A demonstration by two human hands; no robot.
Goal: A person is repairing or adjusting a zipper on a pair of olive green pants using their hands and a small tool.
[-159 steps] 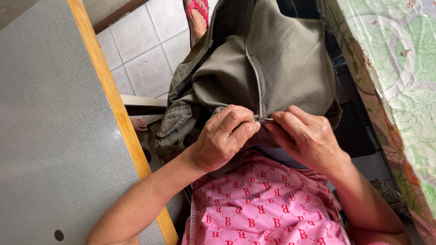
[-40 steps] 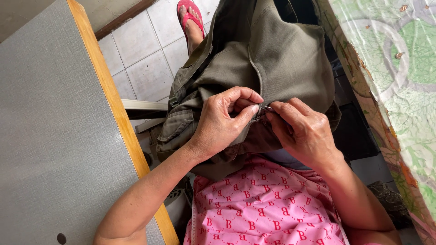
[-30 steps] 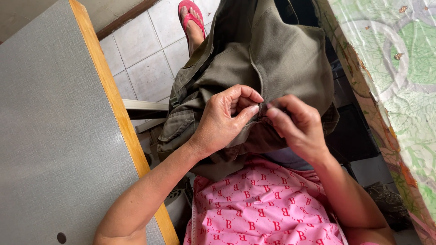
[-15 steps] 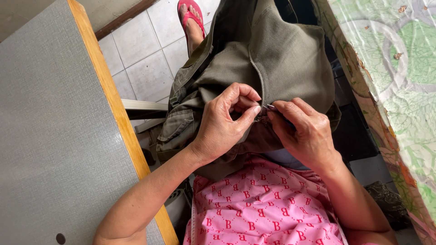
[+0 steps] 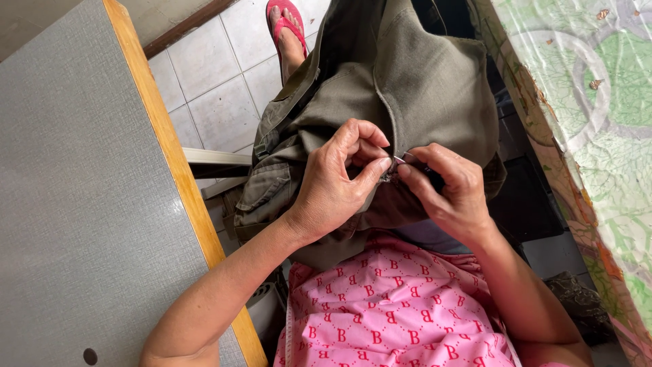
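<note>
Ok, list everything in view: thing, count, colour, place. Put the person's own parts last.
garment: one, olive green, heavy fabric with pockets and a seam, draped over the lap
small metal piece: one, silvery, at the seam between the fingertips; too small to identify
table: one, grey top with a wooden edge, on the left
patterned cloth: one, green and white, along the right edge
floor tiles: several, pale grey, top centre
sandal: one, pink-red, on a foot at the top
pink clothing: one, pink with red print, bottom centre
left hand: pinching the garment at the seam
right hand: pinching the garment opposite
</note>
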